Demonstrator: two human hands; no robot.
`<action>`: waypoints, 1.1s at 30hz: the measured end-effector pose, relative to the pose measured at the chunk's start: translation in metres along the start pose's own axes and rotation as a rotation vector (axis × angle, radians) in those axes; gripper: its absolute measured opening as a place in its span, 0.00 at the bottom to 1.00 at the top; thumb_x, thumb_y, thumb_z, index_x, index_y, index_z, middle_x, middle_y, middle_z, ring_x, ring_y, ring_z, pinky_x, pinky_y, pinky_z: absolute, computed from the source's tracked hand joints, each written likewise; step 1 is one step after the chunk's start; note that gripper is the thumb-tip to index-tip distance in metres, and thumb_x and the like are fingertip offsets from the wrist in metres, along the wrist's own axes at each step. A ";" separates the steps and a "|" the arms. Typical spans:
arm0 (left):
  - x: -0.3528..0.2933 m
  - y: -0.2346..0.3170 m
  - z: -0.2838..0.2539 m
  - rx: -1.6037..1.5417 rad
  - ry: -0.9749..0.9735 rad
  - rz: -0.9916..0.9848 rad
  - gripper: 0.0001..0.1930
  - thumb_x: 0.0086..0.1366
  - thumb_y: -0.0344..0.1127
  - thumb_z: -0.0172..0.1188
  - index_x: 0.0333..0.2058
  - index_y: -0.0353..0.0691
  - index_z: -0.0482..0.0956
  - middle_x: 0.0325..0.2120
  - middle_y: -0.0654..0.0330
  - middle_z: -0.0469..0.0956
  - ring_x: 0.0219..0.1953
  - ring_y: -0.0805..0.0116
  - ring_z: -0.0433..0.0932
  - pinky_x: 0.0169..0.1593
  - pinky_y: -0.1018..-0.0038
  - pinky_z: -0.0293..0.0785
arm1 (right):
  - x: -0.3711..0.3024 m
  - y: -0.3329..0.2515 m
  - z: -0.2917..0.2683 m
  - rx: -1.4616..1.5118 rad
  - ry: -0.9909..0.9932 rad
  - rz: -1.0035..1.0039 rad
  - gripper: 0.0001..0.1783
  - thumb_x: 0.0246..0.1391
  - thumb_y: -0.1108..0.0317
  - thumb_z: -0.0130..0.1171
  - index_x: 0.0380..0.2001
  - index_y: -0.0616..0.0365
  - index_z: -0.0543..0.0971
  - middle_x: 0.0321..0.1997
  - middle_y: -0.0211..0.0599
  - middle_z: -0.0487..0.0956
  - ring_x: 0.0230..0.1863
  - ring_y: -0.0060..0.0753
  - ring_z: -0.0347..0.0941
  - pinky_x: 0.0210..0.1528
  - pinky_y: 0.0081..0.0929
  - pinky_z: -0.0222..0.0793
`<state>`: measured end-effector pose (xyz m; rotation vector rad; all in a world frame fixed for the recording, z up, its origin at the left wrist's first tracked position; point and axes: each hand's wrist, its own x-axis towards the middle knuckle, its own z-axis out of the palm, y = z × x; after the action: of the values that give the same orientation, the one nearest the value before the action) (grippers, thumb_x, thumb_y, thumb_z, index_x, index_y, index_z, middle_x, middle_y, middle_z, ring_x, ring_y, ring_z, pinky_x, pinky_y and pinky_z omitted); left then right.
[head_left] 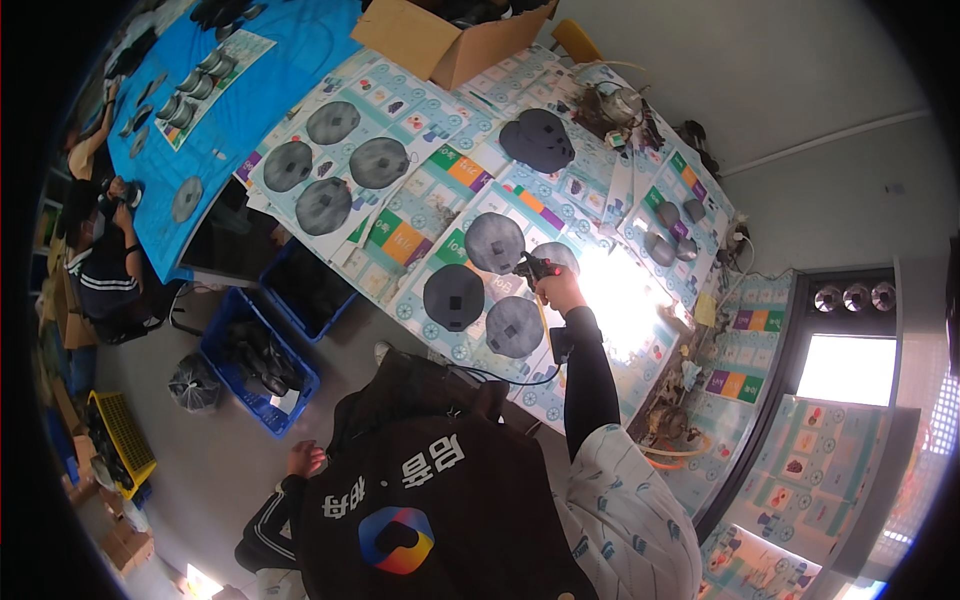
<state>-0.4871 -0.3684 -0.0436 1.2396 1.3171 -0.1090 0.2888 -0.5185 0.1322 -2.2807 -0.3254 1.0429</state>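
Note:
My right hand [560, 290] is closed around a small black and red pistol-shaped tool [537, 268], held over the patterned table. Its nose points left, among several round dark grey discs. The upper disc [494, 243] and the lower disc [514, 327] lie nearest the tool. A darker disc [453, 298] sits to their left, with a small black square at its middle. Behind the tool and my hand, another disc [557, 257] is partly hidden. My left hand [308, 458] hangs low beside my body, away from the table, its fingers loosely apart and holding nothing.
More grey discs [379, 162] lie farther left, and a dark pile of discs [537, 140] toward the back. A cardboard box [450, 40] stands at the far edge. Blue crates [250, 355] are on the floor. Another person [105, 260] works at the blue-covered table [270, 85].

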 end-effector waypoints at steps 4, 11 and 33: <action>-0.001 0.009 -0.001 0.164 -0.025 0.056 0.15 0.73 0.41 0.53 0.52 0.42 0.79 0.36 0.57 0.85 0.32 0.66 0.86 0.32 0.71 0.77 | 0.017 0.025 0.005 -0.104 0.162 -0.101 0.20 0.45 0.65 0.62 0.42 0.59 0.87 0.30 0.56 0.84 0.37 0.56 0.84 0.45 0.44 0.77; -0.006 -0.007 -0.002 0.092 -0.022 0.014 0.14 0.74 0.39 0.54 0.52 0.41 0.79 0.34 0.57 0.85 0.30 0.66 0.85 0.30 0.72 0.76 | 0.017 0.006 0.024 -0.064 0.100 -0.112 0.24 0.45 0.66 0.63 0.48 0.59 0.86 0.28 0.50 0.84 0.32 0.44 0.84 0.41 0.38 0.78; -0.011 -0.012 0.009 -0.032 -0.046 -0.025 0.18 0.73 0.43 0.57 0.54 0.37 0.76 0.37 0.52 0.83 0.33 0.63 0.83 0.36 0.65 0.81 | 0.037 -0.014 0.036 0.321 0.316 -0.238 0.07 0.40 0.73 0.60 0.25 0.64 0.81 0.19 0.34 0.78 0.20 0.27 0.76 0.24 0.28 0.68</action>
<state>-0.4930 -0.3864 -0.0445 1.1873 1.2897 -0.1326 0.2861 -0.4758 0.1002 -2.0155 -0.2674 0.5583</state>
